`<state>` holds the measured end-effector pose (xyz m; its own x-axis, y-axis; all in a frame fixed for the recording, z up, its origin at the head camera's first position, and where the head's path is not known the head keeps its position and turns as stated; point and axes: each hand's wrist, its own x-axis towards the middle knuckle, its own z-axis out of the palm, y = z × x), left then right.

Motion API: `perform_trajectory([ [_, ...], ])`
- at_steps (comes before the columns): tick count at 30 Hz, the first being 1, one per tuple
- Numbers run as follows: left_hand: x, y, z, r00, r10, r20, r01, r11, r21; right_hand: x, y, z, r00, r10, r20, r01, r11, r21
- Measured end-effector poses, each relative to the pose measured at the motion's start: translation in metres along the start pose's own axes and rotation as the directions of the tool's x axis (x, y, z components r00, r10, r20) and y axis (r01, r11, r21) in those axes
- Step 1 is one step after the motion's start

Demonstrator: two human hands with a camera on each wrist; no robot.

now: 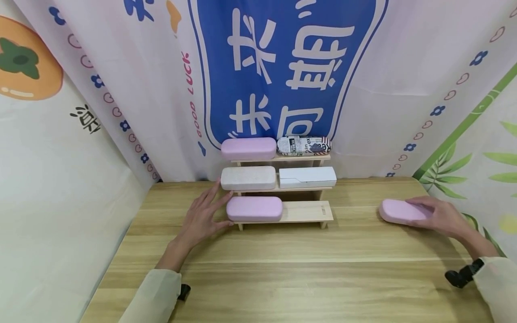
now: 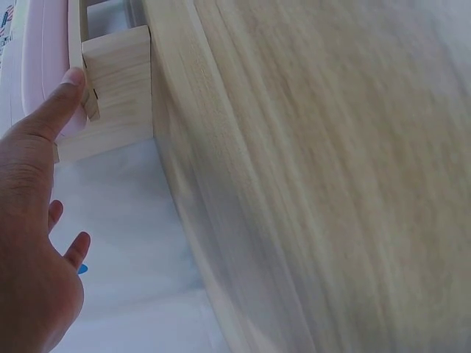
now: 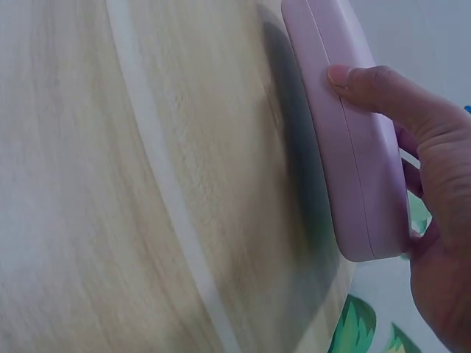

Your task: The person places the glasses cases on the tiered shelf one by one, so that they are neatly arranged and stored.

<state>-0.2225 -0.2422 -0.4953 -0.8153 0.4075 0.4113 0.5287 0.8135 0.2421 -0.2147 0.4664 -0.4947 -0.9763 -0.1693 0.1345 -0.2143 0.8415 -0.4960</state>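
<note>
My right hand (image 1: 442, 218) grips a pink glasses case (image 1: 404, 211) at the right side of the table. In the right wrist view the thumb presses one long side of the case (image 3: 342, 140), and a shadow lies on the wood beside it. My left hand (image 1: 203, 218) touches the left end of a three-step wooden rack (image 1: 307, 212), fingers spread. Its thumb meets the lowest step by another pink case (image 1: 254, 208). A grey-white case (image 1: 248, 178) and a white case (image 1: 308, 177) fill the middle step. On top sit a pink case (image 1: 248, 148) and a newspaper-print case (image 1: 304, 146).
The wood-grain table (image 1: 299, 287) spreads in front of and beside the rack. Right behind the rack hangs a printed curtain (image 1: 375, 130). More white cloth (image 1: 60, 202) borders the table on the left.
</note>
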Motion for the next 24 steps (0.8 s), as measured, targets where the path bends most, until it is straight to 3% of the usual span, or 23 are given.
perform_trajectory([
  [14, 0.001, 0.001, -0.003, 1.000, 0.000, 0.006, 0.000, 1.000, -0.003, 0.005, -0.022, -0.002, 0.995, -0.097, -0.029, 0.096, 0.995, -0.017],
  [24, 0.000, 0.000, -0.001, 1.000, -0.008, 0.016, 0.008, 1.000, -0.001, 0.011, -0.040, 0.006, 0.970, -0.231, -0.077, 0.230, 0.973, -0.031],
])
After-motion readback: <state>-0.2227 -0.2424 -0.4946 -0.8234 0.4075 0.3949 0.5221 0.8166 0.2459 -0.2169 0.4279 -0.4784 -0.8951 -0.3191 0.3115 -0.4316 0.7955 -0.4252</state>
